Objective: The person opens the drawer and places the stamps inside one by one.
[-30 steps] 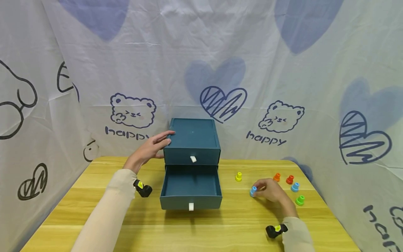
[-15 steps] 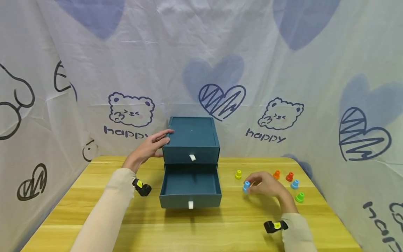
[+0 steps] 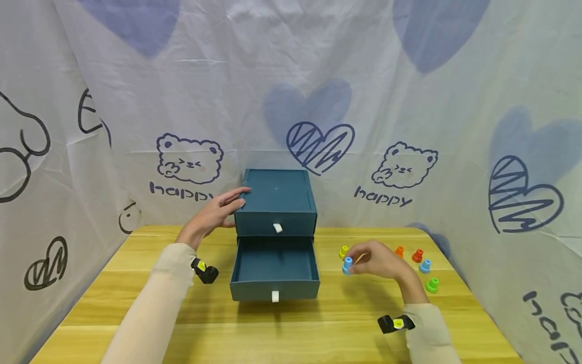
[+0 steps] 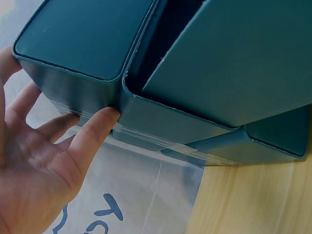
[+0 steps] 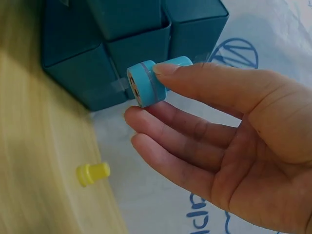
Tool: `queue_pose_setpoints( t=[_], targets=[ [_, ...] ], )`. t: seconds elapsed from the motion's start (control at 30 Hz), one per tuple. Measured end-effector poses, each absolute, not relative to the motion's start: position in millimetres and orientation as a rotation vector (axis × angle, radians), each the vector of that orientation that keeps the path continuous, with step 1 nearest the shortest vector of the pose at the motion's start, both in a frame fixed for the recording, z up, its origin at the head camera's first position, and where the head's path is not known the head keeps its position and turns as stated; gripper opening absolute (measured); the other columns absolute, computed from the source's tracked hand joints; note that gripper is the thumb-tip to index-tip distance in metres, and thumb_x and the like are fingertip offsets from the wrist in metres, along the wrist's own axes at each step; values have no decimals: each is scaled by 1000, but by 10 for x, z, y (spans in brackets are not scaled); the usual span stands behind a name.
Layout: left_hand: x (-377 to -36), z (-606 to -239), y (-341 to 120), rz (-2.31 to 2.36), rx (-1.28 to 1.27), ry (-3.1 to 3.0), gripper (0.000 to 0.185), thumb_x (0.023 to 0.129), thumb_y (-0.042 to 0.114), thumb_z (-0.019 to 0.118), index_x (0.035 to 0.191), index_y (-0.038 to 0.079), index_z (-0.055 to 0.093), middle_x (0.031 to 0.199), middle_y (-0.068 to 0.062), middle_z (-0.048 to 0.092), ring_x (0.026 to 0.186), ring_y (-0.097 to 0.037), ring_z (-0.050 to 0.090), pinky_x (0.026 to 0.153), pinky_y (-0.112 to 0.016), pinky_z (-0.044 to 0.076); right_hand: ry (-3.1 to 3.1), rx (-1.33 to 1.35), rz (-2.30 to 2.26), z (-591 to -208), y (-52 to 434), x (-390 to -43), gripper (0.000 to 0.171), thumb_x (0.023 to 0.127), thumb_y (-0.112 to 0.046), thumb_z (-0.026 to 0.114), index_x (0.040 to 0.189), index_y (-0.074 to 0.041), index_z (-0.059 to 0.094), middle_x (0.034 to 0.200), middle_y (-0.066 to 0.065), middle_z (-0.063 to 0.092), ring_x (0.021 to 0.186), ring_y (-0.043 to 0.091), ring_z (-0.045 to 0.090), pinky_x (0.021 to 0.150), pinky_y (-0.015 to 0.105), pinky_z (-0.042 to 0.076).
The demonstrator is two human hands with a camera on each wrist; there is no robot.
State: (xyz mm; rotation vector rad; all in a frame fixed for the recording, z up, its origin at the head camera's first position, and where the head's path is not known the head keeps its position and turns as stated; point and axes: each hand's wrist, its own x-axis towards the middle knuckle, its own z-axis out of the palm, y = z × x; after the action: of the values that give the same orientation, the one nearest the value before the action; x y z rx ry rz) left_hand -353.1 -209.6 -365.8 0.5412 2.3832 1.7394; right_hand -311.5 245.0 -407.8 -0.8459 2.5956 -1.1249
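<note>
My right hand [image 3: 379,259] pinches a light blue toy stamp [image 3: 347,265] between thumb and fingers, raised over the table to the right of the cabinet. In the right wrist view a patterned face shows on the wide end of that blue stamp [image 5: 147,84]. A dark teal drawer cabinet [image 3: 278,192] stands at the middle back. Its upper drawer is closed; the drawer [image 3: 275,290] below is pulled out and bare inside. My left hand [image 3: 211,216] rests on the cabinet's left side with fairly straight fingers, the upper fingertips at the top edge and the thumb [image 4: 97,129] against the side.
A yellow stamp [image 3: 343,251] stands just behind the right hand. Orange [image 3: 399,252], red [image 3: 418,255], blue [image 3: 425,266] and green [image 3: 432,285] stamps stand at the table's right. A printed cloth [image 3: 332,197] hangs behind the wooden table [image 3: 282,333].
My right hand has lifted the blue stamp off the table and carried it left, toward the pulled-out drawer. The left hand has stayed on the cabinet.
</note>
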Motion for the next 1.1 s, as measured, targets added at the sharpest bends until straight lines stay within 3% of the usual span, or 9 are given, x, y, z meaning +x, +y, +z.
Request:
queue_pose_setpoints(
  t=[0.63,1.1],
  targets=[
    [-3534,-3657,-2090,1735,518,2386,56,108,43,51,160,27,37,173,-12,20,159,-40,20,113,-71,39,2515,-917,-1083,-3714,2184,-3065,16,88,-10,81,103,-7,77,99,10,77,85,19,75,81,27,64],
    [-3520,-3657,-2087,1738,530,2381,57,109,42,50,161,24,35,173,-14,18,159,-43,19,113,-71,39,2499,-909,-902,-3397,1933,-3072,12,87,-9,80,98,-11,78,94,2,75,83,16,72,84,32,64]
  ],
)
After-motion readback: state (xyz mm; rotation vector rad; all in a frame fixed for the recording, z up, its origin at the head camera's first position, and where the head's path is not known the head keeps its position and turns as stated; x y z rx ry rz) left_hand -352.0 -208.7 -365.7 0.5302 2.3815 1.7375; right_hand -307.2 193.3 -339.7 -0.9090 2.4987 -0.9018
